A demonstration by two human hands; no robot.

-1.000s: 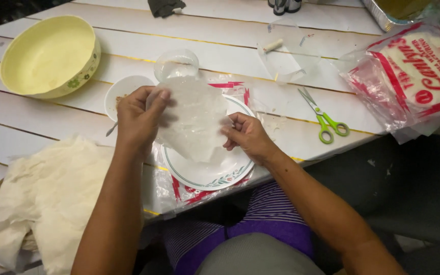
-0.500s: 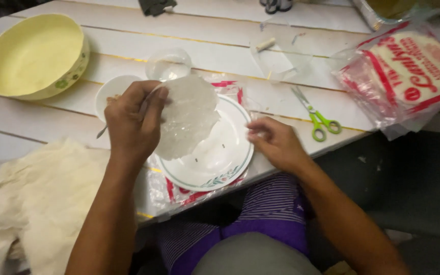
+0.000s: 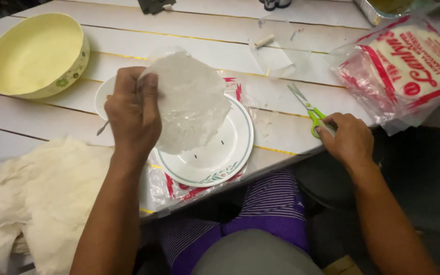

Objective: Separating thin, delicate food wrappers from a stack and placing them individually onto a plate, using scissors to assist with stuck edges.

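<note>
My left hand (image 3: 133, 114) pinches a thin, translucent white wrapper sheet (image 3: 192, 102) and holds it up above a white plate (image 3: 232, 153) with a green rim. That plate rests on an empty red-and-clear plastic bag (image 3: 179, 191) near the table's front edge. My right hand (image 3: 347, 140) is at the table edge to the right, its fingers on the green handles of a pair of scissors (image 3: 306, 109) that lie flat on the white wooden table (image 3: 189, 35).
A yellow bowl (image 3: 34, 56) stands at the back left. A small white dish (image 3: 103, 97) with a utensil sits behind my left hand. A cream cloth (image 3: 42, 198) lies front left. A red-and-white packet of wrappers (image 3: 408, 69) lies right, clear plastic scraps (image 3: 278, 53) behind.
My right hand let go of the sheet and moved right to the scissors. My left hand lifted the sheet higher, holding it alone.
</note>
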